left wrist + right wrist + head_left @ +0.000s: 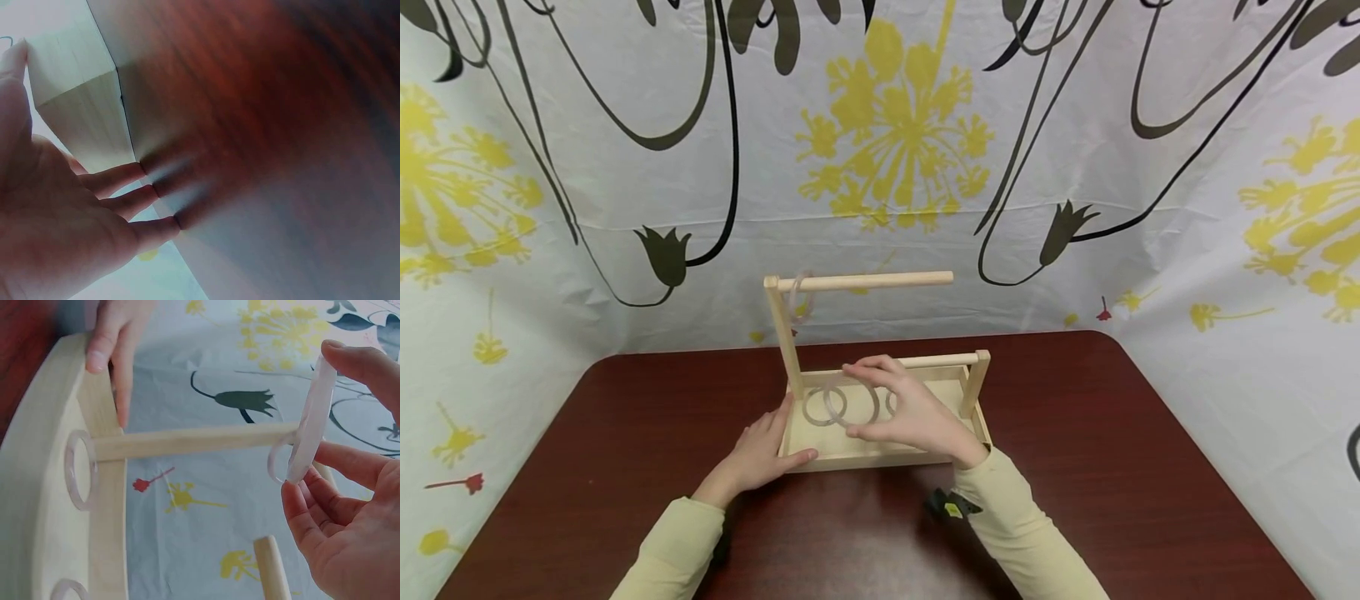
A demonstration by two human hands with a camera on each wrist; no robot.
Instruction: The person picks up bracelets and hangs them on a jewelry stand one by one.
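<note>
My right hand pinches a translucent ring by its edges, thumb on one side and fingers on the other, above a wooden tray stand. My left hand rests at the tray's left end, thumb over the front corner and straight fingers along the outer side, their tips down at the table in the left wrist view. A similar ring hangs on the upper dowel near its post. Inside the tray lies another ring, and one more ring shows partly at the right wrist view's lower edge.
A lower dowel runs from a short post at the tray's right end, partly hidden behind my right hand. The upper dowel's right end is free. The stand sits on a dark red-brown table, with a patterned cloth behind.
</note>
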